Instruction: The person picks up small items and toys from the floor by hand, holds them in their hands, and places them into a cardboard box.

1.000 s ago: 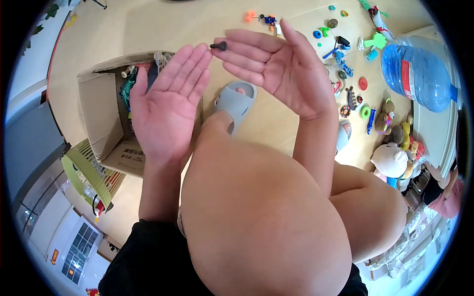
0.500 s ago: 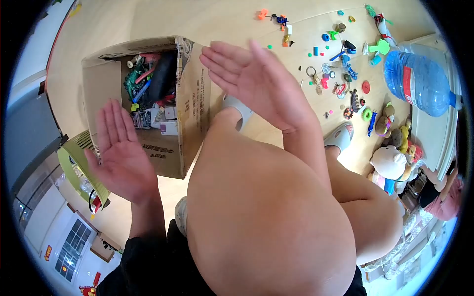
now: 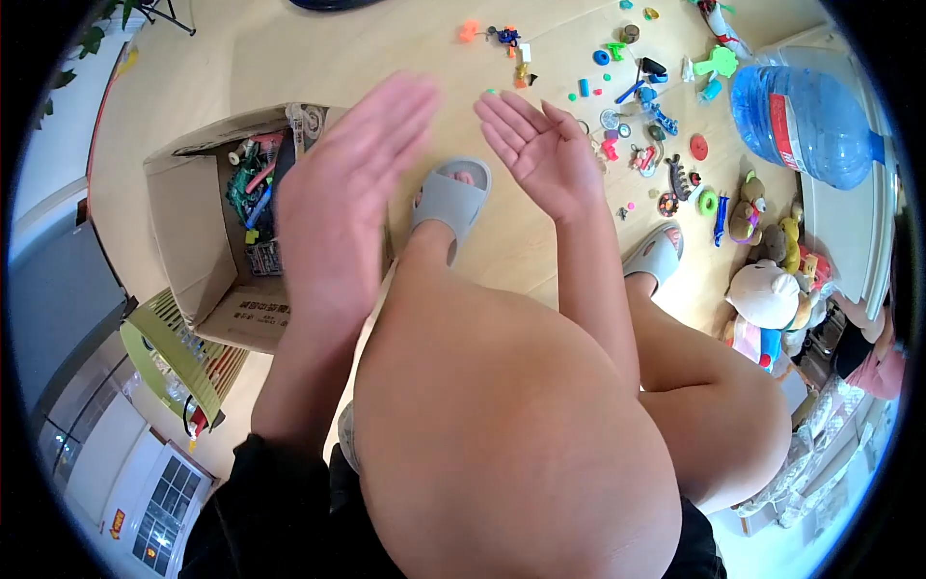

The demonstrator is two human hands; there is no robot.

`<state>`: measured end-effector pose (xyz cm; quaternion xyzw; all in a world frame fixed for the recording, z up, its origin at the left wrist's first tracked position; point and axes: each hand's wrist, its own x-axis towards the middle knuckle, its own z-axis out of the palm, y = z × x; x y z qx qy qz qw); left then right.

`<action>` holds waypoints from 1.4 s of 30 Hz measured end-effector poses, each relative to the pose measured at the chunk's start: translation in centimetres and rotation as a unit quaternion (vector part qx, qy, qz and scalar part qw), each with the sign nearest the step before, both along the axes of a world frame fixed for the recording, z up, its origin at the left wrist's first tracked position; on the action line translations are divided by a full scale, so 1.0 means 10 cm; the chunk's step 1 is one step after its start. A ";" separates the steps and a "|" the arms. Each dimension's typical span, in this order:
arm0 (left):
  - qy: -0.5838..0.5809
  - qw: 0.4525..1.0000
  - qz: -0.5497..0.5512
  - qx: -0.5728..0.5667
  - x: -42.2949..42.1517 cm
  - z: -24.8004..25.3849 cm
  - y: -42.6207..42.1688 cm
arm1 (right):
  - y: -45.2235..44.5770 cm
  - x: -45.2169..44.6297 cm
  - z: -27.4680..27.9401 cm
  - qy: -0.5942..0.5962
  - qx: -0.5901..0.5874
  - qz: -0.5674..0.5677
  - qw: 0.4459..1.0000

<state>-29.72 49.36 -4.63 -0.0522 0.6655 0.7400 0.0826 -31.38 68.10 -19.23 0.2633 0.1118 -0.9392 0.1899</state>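
Note:
My left hand (image 3: 342,193), slightly blurred, is raised in front of the right side of an open cardboard box (image 3: 193,232), fingers stretched out and nothing seen in it. The box holds a green toy (image 3: 238,193), a blue item (image 3: 258,207) and other small things; my hand hides part of it. My right hand (image 3: 545,159) is palm up with its fingers extended and holds nothing. It is nearest to small toys scattered on the floor, among them a red disc (image 3: 698,147), a green ring (image 3: 708,203) and a blue piece (image 3: 601,58).
A large blue water bottle (image 3: 810,125) lies at the right, above plush toys (image 3: 762,294). A green basket (image 3: 174,357) stands at the left. My slippered feet (image 3: 453,198) are on the floor. Part of another person (image 3: 873,372) shows at the far right.
The dark small piece seen at my right fingertips a second ago is no longer there. My hands separated; then my left hand moved up and right, and my right hand shifted slightly right.

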 end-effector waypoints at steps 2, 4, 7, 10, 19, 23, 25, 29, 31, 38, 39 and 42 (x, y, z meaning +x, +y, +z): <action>-0.067 0.992 -0.040 0.095 -0.10 -0.15 0.23 | 0.11 0.08 -0.30 -0.045 0.010 -0.017 0.999; -0.144 0.976 -0.088 0.141 -0.20 -0.31 0.34 | 0.17 0.15 -0.54 -0.127 0.032 -0.068 0.989; -0.261 0.945 -0.135 0.143 -0.26 -0.55 0.47 | 0.26 0.23 -0.80 -0.177 0.031 -0.103 0.978; -0.314 0.938 -0.097 0.112 -0.28 -0.83 0.48 | 0.33 0.20 -0.92 -0.178 -0.007 -0.129 0.975; -0.302 0.950 0.000 0.084 -0.61 -1.59 0.56 | 0.48 -0.07 -0.90 -0.158 -0.017 -0.164 0.974; -0.332 0.943 -0.007 0.021 -0.70 -1.94 0.68 | 0.65 -0.13 -1.01 -0.135 -0.001 -0.145 0.980; -0.344 0.939 -0.011 -0.005 -0.74 -2.05 0.75 | 0.71 -0.18 -1.00 -0.131 0.002 -0.145 0.981; -0.340 0.936 -0.030 -0.083 -0.80 -2.28 0.77 | 0.69 -0.33 -1.00 -0.121 -0.016 -0.139 0.983; -0.335 0.936 -0.021 -0.101 -0.84 -2.34 0.77 | 0.63 -0.42 -1.00 -0.111 -0.004 -0.115 0.987; -0.323 0.944 0.051 -0.038 -1.13 -2.42 0.83 | 0.69 -0.75 -1.22 -0.124 0.148 -0.013 0.981; -0.325 0.943 0.053 -0.037 -1.19 -2.47 0.84 | 0.74 -0.81 -1.24 -0.127 0.164 0.002 0.978; -0.299 0.952 0.059 -0.027 -1.33 -2.64 0.94 | 0.81 -0.93 -1.26 -0.136 0.219 0.055 0.965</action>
